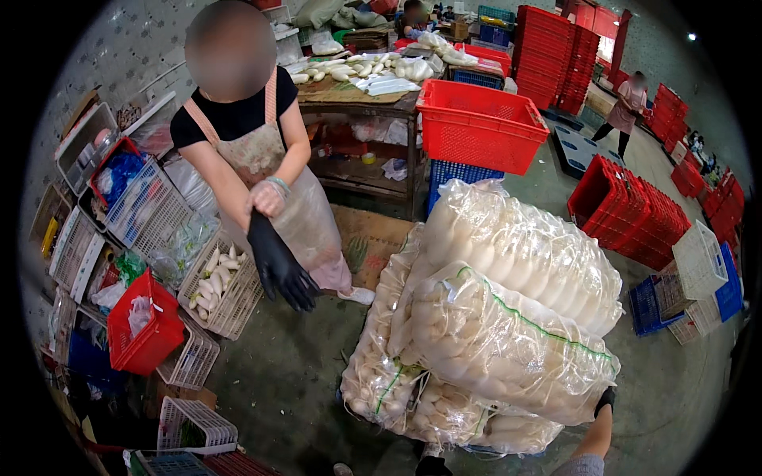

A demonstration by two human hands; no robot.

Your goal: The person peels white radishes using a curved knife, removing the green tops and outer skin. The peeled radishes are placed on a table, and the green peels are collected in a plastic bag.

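Large clear plastic bags packed with white radishes lie stacked in front of me. The top bag of radishes (508,349) slants toward the lower right, a green line running along its wrap. My right hand (606,402), in a black glove, is closed at this bag's right end; its fingers are partly hidden. Behind it lies another full bag (516,258), and further bags (448,412) are underneath. My left hand is out of view. At the left, a co-worker in an apron (270,190) pulls at a long black glove (278,258) on one arm.
A red crate (480,123) sits on a blue one behind the bags. Loose radishes cover a table (357,95) farther back. Crates line the left, one holding radishes (226,289). Nested red crates (631,214) stand at the right, near white and blue crates (698,270).
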